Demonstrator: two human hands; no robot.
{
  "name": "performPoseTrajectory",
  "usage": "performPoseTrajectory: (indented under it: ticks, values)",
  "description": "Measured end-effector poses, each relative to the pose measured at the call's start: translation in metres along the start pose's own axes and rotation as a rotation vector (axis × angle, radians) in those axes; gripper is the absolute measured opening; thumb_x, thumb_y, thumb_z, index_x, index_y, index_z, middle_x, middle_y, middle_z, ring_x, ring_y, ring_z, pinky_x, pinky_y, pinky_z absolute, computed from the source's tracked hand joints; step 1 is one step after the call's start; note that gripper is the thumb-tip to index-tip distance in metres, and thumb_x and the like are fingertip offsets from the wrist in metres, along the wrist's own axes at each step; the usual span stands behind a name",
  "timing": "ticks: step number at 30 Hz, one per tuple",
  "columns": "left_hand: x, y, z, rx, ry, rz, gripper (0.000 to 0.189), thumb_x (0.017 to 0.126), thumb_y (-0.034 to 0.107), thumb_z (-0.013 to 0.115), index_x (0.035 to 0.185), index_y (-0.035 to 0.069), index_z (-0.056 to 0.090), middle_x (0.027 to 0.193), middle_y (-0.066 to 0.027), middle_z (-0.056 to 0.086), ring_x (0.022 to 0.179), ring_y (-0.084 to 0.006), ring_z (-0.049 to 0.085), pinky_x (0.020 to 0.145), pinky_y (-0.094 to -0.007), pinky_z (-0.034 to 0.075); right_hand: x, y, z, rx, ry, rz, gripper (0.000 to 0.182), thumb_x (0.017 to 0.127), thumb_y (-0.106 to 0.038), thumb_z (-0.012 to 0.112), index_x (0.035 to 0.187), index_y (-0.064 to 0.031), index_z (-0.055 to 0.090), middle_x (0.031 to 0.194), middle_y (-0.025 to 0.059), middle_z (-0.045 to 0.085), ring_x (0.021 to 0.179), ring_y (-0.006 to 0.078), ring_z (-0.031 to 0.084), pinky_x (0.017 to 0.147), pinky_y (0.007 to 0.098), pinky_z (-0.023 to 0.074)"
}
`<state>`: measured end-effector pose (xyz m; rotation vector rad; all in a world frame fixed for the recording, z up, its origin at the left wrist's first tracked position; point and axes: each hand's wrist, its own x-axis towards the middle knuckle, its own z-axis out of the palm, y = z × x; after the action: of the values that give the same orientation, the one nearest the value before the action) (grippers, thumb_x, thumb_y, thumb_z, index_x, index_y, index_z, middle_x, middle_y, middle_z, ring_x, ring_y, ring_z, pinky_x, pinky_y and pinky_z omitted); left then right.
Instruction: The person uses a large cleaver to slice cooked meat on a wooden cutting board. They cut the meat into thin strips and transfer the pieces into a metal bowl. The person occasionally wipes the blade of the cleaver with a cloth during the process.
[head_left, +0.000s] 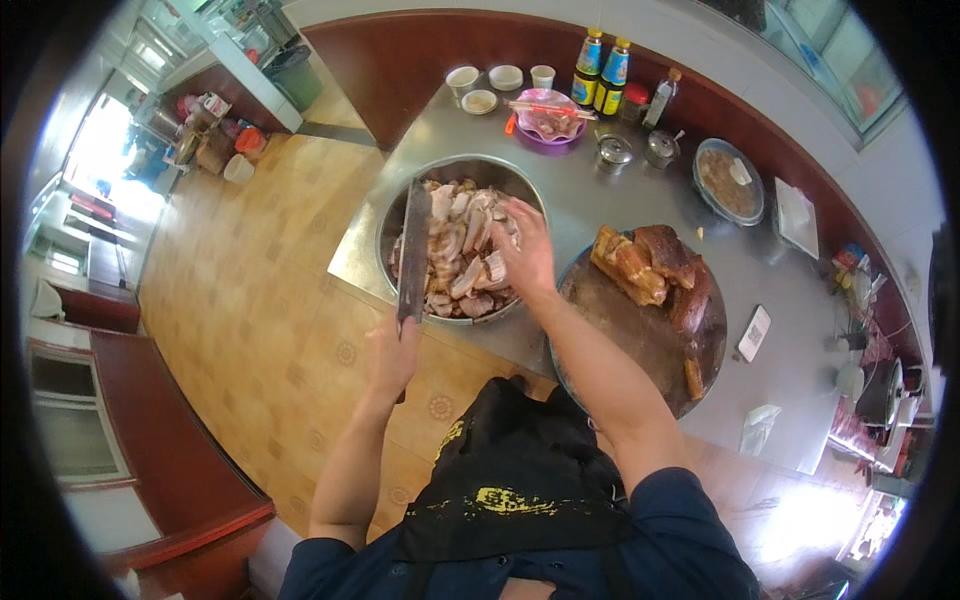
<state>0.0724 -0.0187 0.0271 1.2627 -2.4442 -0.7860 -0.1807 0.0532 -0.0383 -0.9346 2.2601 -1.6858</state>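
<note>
My left hand (393, 356) grips the handle of a cleaver (412, 255), whose broad blade stands nearly on edge over the left side of a large round metal basin (534, 187). Sliced and chopped meat (465, 247) fills the basin. My right hand (525, 247) rests at the right side of the meat with its fingers spread; whether it holds a piece I cannot tell. To the right, a round chopping board (615, 352) bears large browned chunks of meat (630, 266) and a smaller piece (694, 375) near its lower right edge.
On the steel table (585, 202) stand small bowls (505, 77), a purple basin (551, 139) with chopsticks, sauce bottles (611, 79), lidded metal pots (615, 152), a covered bowl (727, 180) and a white tray (796, 217). A phone (754, 334) and a crumpled tissue (759, 427) lie right of the board.
</note>
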Motion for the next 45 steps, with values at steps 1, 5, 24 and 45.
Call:
performPoseTrajectory:
  ticks: [1, 5, 24, 45]
  values:
    - [-0.002, -0.010, -0.002, -0.041, 0.015, -0.006, 0.020, 0.102, 0.018, 0.064, 0.104, -0.002, 0.065, 0.086, -0.0290, 0.071, 0.080, -0.0495, 0.070, 0.068, -0.0562, 0.052, -0.006, 0.005, -0.008, 0.021, -0.002, 0.015, 0.041, 0.100, -0.025, 0.072, 0.138, -0.0078, 0.068, 0.150, 0.0157, 0.058, 0.139, 0.0319, 0.055, 0.118, 0.0427, 0.0437]
    - [0.001, -0.012, -0.015, -0.327, -0.168, -0.226, 0.022, 0.104, 0.020, 0.064, 0.095, 0.000, 0.060, 0.074, -0.0175, 0.067, 0.062, -0.0326, 0.068, 0.055, -0.0471, 0.052, -0.043, 0.052, -0.069, -0.175, 0.041, -0.006, 0.038, 0.099, -0.017, 0.072, 0.136, -0.0065, 0.068, 0.145, 0.0149, 0.061, 0.134, 0.0294, 0.060, 0.113, 0.0412, 0.0493]
    - [-0.016, 0.019, 0.050, -0.813, -0.851, -0.196, 0.016, 0.108, 0.017, 0.061, 0.098, 0.006, 0.054, 0.063, -0.0021, 0.050, 0.046, -0.0129, 0.049, 0.042, -0.0316, 0.042, -0.253, 0.128, -0.267, -0.762, 0.208, 0.252, 0.035, 0.087, -0.011, 0.077, 0.121, -0.0090, 0.072, 0.125, 0.0131, 0.068, 0.120, 0.0359, 0.061, 0.104, 0.0460, 0.0505]
    - [-0.052, -0.030, 0.139, -0.763, -1.043, -0.243, 0.021, 0.105, 0.020, 0.068, 0.102, 0.003, 0.056, 0.071, -0.0069, 0.063, 0.050, -0.0154, 0.059, 0.048, -0.0323, 0.049, -0.242, 0.097, -0.194, -0.448, 0.231, 0.449, 0.035, 0.096, -0.018, 0.076, 0.128, -0.0054, 0.068, 0.124, 0.0150, 0.067, 0.099, 0.0275, 0.071, 0.087, 0.0367, 0.0584]
